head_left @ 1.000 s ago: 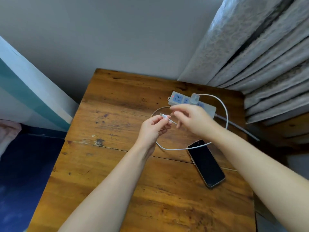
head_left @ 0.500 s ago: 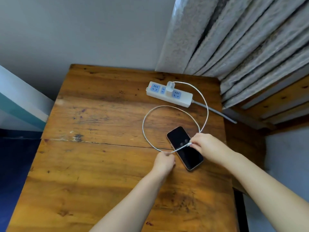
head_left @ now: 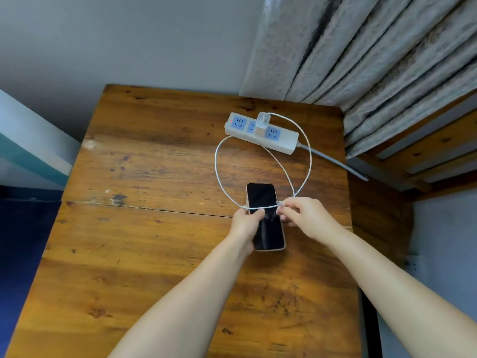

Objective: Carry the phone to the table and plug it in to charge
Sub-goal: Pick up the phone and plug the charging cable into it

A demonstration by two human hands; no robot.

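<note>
Left hand (head_left: 245,223) is gripping the phone (head_left: 267,228) steady — right hand (head_left: 305,215) is pinching the cable (head_left: 219,182) plug, readying insertion.

Grey patterned curtains (head_left: 374,55) hang at the back right against a plain grey wall (head_left: 129,40), with dark blue floor (head_left: 23,241) at the left.

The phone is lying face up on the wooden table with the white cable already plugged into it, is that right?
Not quite. The head view shows the phone face up on the table, but the cable isn't plugged in: the right hand pinches its connector above the screen.
</note>
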